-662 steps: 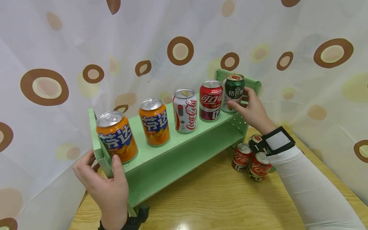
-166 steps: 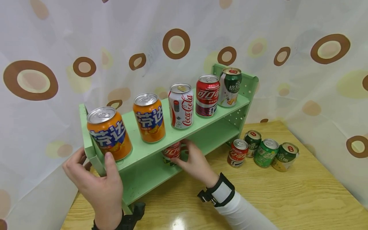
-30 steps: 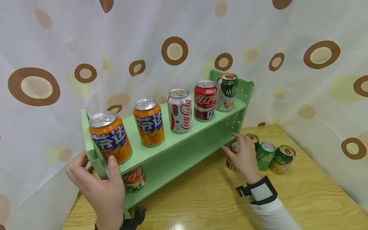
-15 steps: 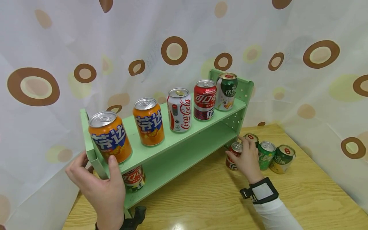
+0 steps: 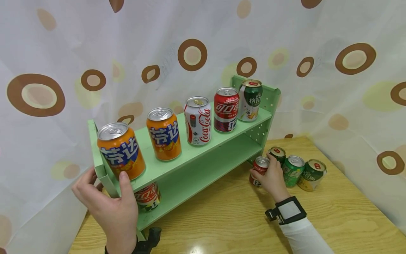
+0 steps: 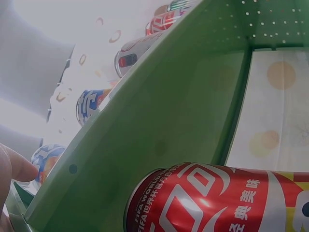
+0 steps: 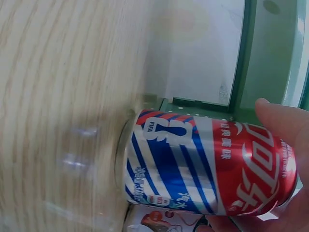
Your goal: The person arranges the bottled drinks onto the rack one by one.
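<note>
My left hand (image 5: 111, 210) grips the left end panel of a green two-tier shelf (image 5: 190, 187), its thumb beside an orange soda can (image 5: 122, 151). My right hand (image 5: 274, 180) holds a red cola can (image 5: 260, 168) on the table by the shelf's right end. In the right wrist view this can (image 7: 207, 164) shows blue and silver stripes, with thumb and fingers on opposite sides near its top. Another red cola can (image 5: 148, 197) stands at the left end of the lower tier, partly hidden under the upper board.
Along the upper tier stand another orange can (image 5: 163, 134), a white cola can (image 5: 198, 121), a red cola can (image 5: 226, 110) and a green-and-white can (image 5: 250, 102). On the wooden table (image 5: 222, 218), right of my right hand, are a bright green can (image 5: 293, 171) and two dark green-topped cans (image 5: 312, 174).
The right hand has lowered onto the red cola can and closed around it. Several seconds earlier it was placing a red can on the lower tier. The left hand keeps its place.
</note>
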Demonstrator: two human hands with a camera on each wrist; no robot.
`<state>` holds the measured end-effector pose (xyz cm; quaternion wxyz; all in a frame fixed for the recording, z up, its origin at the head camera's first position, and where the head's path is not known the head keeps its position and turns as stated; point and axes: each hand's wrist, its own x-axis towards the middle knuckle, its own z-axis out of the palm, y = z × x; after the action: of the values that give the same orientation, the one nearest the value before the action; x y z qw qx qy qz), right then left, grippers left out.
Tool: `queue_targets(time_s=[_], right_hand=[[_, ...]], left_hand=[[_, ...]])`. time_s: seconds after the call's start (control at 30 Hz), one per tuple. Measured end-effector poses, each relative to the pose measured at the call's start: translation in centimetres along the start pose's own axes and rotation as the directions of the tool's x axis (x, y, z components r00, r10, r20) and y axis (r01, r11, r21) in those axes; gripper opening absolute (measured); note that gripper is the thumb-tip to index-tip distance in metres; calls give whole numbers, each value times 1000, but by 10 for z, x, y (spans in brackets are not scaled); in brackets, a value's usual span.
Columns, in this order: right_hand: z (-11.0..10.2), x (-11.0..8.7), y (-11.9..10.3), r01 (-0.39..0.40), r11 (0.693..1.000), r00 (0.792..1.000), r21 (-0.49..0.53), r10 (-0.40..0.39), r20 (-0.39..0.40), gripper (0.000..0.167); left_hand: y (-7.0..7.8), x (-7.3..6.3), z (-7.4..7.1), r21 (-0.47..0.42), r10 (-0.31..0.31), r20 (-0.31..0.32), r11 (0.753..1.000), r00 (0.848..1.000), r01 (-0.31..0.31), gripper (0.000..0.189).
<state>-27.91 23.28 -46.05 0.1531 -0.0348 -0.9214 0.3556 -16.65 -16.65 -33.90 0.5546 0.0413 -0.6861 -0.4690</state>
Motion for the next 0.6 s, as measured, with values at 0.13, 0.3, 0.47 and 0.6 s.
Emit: queue_targets(time_s=[0.13,0.3,0.47,0.6], right_hand=[[2,2,4,1,1000,1000,6,-1,-1,90],[2,3,8,-31,999,999,27,30,42,89],[2,4,12,-73,997,994,36,69,87,92],[1,4,13,-104,994,989,26,100,110,95]], left_hand=[[0,0,0,2,1,0,1000,1000,-1,53],[0,0,-1,7,2,4,1000,1000,-2,53],[1,1,-1,8,-2,12,1000,1000,2,53],[1,1,-1,6,-6,16,1000,1000,6,53]])
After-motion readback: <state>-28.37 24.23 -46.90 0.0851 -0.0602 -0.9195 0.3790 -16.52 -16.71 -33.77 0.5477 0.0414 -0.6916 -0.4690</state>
